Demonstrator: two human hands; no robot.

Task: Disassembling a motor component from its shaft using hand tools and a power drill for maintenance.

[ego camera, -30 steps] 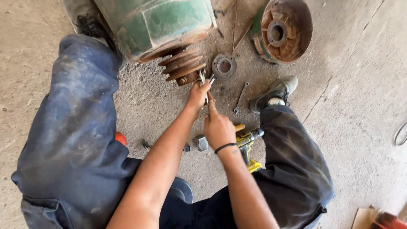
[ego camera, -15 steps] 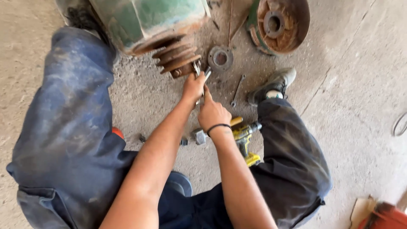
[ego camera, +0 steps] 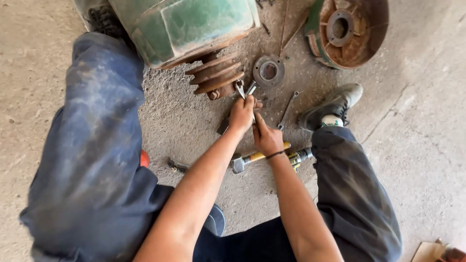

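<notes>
Concrete floor (ego camera: 427, 145) lay underneath; left hand (ego camera: 242, 114) and right hand (ego camera: 267, 138) together clamped pliers (ego camera: 245, 90) beside the rusty pulley (ego camera: 216, 77).

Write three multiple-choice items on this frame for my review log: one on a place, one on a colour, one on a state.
1. Where does the loose wrench lie?
A. on the floor between the hands and the shoe
B. on top of the motor
C. inside the rusty end cover

2. What colour is the motor housing?
A. red
B. green
C. white

3. How do the hands stand?
A. both flat on the floor
B. both closed on one metal tool at the pulley
C. one raised away from the work

Key:
1 A: the wrench lies on the concrete, left of the shoe.
2 B: the motor housing is painted green.
3 B: the left hand and right hand grip the metal tool, whose tips reach the grooved pulley.
</notes>
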